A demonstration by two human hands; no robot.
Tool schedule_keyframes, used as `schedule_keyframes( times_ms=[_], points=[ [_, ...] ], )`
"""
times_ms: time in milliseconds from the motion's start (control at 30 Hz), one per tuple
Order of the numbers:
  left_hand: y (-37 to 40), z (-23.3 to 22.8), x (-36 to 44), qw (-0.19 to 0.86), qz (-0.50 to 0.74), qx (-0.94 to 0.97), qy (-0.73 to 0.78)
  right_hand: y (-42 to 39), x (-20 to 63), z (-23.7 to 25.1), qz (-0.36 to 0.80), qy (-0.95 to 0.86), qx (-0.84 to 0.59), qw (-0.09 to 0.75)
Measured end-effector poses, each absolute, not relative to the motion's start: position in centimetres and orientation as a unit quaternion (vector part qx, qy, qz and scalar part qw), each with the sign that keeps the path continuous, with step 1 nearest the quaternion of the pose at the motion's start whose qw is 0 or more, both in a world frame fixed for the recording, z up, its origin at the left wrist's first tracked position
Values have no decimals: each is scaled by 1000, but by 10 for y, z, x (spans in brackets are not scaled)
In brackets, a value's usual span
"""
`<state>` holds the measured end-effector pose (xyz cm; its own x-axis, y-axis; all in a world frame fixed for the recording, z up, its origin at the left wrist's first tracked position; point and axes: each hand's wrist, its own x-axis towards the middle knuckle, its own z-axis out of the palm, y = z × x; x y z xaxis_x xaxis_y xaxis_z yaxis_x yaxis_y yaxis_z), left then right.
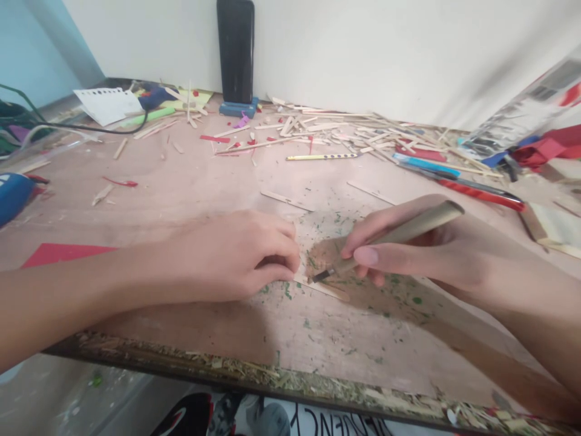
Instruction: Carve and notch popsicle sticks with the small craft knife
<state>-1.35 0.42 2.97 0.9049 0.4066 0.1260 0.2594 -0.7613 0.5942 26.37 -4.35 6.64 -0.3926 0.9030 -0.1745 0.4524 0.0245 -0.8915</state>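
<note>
The right hand (pixel 408 254) is closing thumb and fingers around a tan-handled craft knife (pixel 399 233), holding it like a pen with the handle slanting up toward 2 o'clock and the dark blade tip pointing down at 8 o'clock. The tip is resting on, or just above, a thin pale wooden stick (pixel 320 287); which of the two cannot be told. The left hand (pixel 236 257) is lying curled and knuckles-up at 9 o'clock from the blade, its fingertips (pixel 288 266) pinning the stick's near end to the wooden board (pixel 290 339).

The likeliest trouble, as I judge it, is a slip: those fingertips are sitting very near the blade, so a stroke drawn toward 9 o'clock could run into them. The stick is also slim and looks splintery, so heavy pressure could be splitting it along the grain or flicking it loose.

The stick is flat, narrow and light-coloured, lying almost level and angled slightly down toward 4 o'clock, in the middle of the board over flecks of green. Many similar sticks (pixel 336 130) are lying scattered at 12 o'clock, near a dark phone (pixel 235 51) propped against the wall.
</note>
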Motion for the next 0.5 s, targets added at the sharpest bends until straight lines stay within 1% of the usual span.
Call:
schedule_keyframes(
  times_ms=[233,367,500],
  points=[
    [4,30,-14,279,122,935,180,-47,255,69,476,-680,-505,236],
    [4,31,-14,278,115,937,179,-49,260,65,456,-702,-500,223],
    [3,32,-13,283,110,936,177,-51,264,64,459,-725,-471,207]
  ],
)
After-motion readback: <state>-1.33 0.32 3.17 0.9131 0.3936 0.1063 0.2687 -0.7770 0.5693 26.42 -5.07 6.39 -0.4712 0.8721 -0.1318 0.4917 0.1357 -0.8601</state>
